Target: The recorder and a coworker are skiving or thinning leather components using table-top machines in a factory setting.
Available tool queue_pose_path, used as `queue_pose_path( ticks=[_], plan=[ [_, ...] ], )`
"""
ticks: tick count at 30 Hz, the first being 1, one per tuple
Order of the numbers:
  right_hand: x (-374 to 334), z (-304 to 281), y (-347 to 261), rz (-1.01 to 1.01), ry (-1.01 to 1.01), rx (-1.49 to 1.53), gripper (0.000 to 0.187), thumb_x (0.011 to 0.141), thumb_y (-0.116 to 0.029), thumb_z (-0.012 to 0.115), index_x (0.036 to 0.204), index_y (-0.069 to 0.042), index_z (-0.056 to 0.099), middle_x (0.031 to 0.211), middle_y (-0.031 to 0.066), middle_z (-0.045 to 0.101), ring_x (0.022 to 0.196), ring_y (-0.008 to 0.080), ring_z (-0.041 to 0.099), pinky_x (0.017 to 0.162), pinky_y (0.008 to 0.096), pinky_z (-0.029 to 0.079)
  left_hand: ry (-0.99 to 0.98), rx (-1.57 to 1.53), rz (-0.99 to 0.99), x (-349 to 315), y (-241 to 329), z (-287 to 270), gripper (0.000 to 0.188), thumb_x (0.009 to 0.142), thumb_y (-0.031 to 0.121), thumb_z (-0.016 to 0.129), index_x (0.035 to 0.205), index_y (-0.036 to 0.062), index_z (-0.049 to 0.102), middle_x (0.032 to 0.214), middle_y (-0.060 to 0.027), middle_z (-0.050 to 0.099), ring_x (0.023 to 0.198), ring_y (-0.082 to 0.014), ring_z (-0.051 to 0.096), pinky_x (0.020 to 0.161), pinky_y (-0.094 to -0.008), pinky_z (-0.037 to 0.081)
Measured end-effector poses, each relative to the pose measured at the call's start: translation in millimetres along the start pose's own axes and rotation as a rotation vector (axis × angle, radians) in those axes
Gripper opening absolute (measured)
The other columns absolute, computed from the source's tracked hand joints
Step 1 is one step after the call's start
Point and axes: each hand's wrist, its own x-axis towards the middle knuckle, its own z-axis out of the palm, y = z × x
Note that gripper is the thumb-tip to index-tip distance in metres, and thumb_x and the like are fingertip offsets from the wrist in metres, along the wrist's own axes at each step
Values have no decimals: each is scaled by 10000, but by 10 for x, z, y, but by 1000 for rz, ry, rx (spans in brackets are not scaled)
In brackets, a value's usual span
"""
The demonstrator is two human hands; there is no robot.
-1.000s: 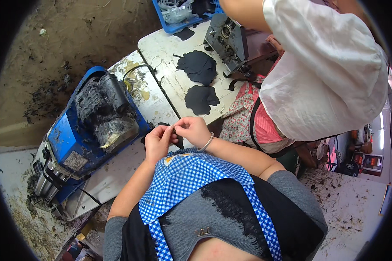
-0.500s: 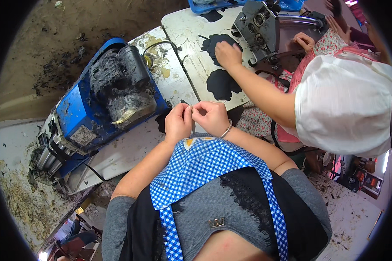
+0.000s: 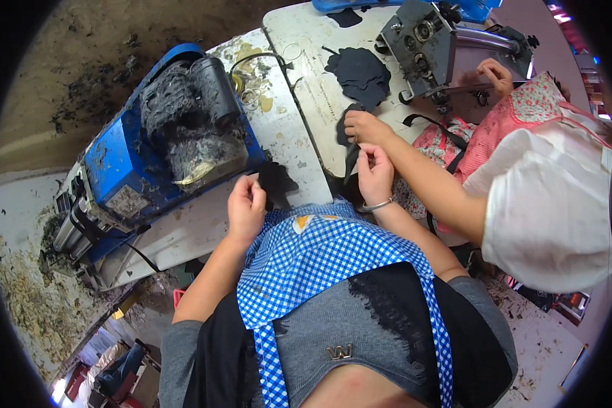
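My left hand is closed in a pinch beside a dark, irregular flat piece on the near table edge. Its fingertips meet that piece's left edge, but what they hold is hidden. To the right, my right hand pinches the side of a long black flat piece, which looks like thin fabric or leather. A co-worker's hand rests on the upper part of the same piece, just above my right fingers. Farther back lies a stack of black flat pieces.
On the left stands a blue machine heaped with grey fluff. A dark metal machine stands far right, near a blue tray. A co-worker in a white cap leans in from the right.
My hands, together before, have moved apart, the right one toward the co-worker's side. The co-worker's hand has moved nearer, from the far stack onto the piece by my right hand.
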Motion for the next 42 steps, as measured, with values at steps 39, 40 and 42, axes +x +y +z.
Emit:
queue_pose_path(
  ticks=[39, 40, 42],
  plan=[
    [333, 117, -89, 15, -490, -39, 427, 617, -137, 815, 938, -34, 554, 838, 50, 607, 800, 138, 576, 714, 265, 475, 153, 409, 54, -139, -482, 30, 193, 812, 139, 644, 962, 18, 630, 859, -116, 656, 755, -220, 641, 700, -303, 497],
    [505, 77, 47, -33, -428, -126, 460, 616, -145, 813, 969, -30, 541, 841, 64, 611, 802, 170, 586, 733, 283, 480, 175, 516, 155, -97, -462, -26, 254, 787, 161, 661, 992, 20, 608, 905, -126, 641, 823, -271, 617, 738, -347, 488],
    [791, 45, 265, -58, -344, -406, 545, 607, -166, 813, 1040, -22, 515, 913, 113, 605, 867, 247, 584, 798, 326, 472, 199, 621, 256, -23, -459, -18, 319, 763, 183, 678, 1023, 22, 587, 951, -135, 625, 892, -323, 593, 776, -392, 479]
  ],
)
